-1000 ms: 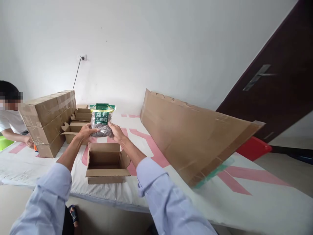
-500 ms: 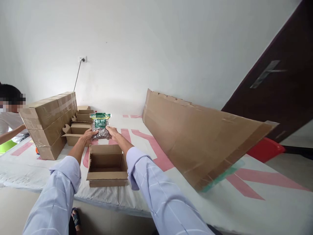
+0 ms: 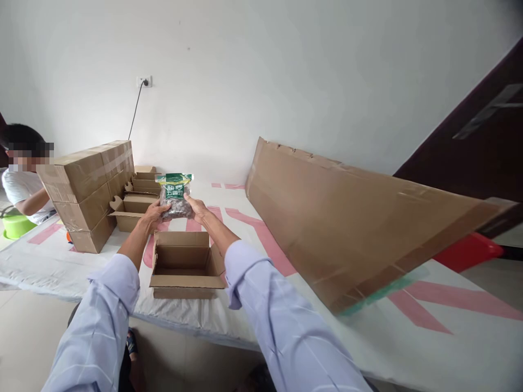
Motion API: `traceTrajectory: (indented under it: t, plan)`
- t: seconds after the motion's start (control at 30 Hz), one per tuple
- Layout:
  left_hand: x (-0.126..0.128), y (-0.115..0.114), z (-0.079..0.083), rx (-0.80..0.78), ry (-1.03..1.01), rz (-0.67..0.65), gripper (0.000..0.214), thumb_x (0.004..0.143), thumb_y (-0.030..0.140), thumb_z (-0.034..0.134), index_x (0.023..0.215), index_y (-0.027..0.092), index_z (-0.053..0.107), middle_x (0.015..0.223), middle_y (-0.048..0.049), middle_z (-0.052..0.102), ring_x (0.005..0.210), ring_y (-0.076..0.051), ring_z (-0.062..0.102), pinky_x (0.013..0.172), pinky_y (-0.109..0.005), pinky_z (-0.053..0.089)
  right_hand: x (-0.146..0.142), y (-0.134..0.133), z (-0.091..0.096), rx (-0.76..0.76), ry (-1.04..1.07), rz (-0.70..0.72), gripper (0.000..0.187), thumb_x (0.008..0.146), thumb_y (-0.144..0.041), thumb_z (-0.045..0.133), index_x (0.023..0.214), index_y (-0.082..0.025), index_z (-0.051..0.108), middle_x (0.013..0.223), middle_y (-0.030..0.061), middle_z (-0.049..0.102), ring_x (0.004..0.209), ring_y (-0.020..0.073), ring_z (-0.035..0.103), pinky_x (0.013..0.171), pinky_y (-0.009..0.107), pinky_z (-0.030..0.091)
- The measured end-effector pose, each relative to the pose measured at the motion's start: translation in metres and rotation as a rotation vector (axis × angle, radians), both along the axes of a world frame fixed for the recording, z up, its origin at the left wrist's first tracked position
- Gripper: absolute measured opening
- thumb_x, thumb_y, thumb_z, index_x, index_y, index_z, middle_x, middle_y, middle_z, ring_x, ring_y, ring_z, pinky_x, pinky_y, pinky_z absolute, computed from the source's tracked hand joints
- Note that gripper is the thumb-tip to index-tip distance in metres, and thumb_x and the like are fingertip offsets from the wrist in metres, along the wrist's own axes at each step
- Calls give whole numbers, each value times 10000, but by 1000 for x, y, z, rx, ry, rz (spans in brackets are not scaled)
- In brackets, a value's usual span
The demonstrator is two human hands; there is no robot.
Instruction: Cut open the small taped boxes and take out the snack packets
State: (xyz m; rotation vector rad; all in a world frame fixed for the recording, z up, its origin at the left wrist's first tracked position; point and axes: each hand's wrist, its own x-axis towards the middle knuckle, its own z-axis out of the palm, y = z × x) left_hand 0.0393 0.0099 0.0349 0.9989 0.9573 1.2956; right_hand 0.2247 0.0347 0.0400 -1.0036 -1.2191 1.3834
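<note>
Both hands hold a clear plastic bag of snacks with a green label and Chinese print, upright in the air. My left hand grips its lower left side, thumb on the front. My right hand pinches its right side, also with the thumb in front. Just below and nearer to me stands an open cardboard box, its front flap folded outward; the part of its inside that shows holds nothing. Behind my left hand are another open box and a further open box beyond it.
Closed, taped cartons are stacked at the left. A large cardboard sheet leans across the table on the right, with a red object behind it. A seated person is at the far left beside a green basin.
The view has shifted slightly, so the scene sits a little higher and further right. Both hands still hold the bag above and behind the box; the right thumb has moved higher up its front.
</note>
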Motion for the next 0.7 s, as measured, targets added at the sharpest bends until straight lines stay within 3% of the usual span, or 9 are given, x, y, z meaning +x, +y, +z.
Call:
traceTrajectory:
  t: [0.17, 0.27, 0.37, 0.5, 0.7]
  plan:
    - [-3, -45, 1, 187, -65, -31, 714, 555, 285, 1070, 1178, 154, 748, 1023, -92, 822, 916, -250, 759, 876, -379, 609, 15, -31, 1, 206, -6, 113, 547, 754, -622, 861, 1052, -212, 656, 858, 9, 746, 726, 157, 656, 637, 268, 550]
    - [-16, -86, -16, 287, -26, 33, 689, 561, 368, 1070, 1152, 146, 793, 1085, -113, 839, 1021, -302, 768, 913, -385, 603, 8, -47, -1, 326, -91, 201, 532, 702, -560, 858, 1076, -217, 696, 937, 5, 768, 784, 167, 662, 673, 274, 555]
    - [-34, -116, -41, 235, 24, 210, 643, 582, 467, 1049, 1091, 154, 814, 1032, -101, 843, 933, -276, 773, 783, -334, 599, -20, -50, 1, 432, -237, 287, 408, 718, -429, 818, 1052, -206, 745, 986, -4, 780, 876, 181, 682, 768, 284, 563]
    - [-64, -126, -68, 94, 27, 408, 612, 610, 514, 1021, 1051, 156, 794, 926, -68, 814, 722, -183, 730, 625, -268, 557, -77, -36, 13, 556, -495, 336, 256, 768, -304, 759, 994, -186, 785, 928, -8, 774, 899, 194, 686, 850, 300, 545]
    - [-99, -120, -101, -77, -74, 493, 675, 715, 404, 982, 1291, 188, 703, 1140, -127, 825, 849, -237, 822, 641, -266, 601, -147, -11, 26, 675, -840, 386, 357, 779, -206, 770, 1133, -215, 811, 1098, 25, 819, 1062, 247, 714, 984, 330, 525]
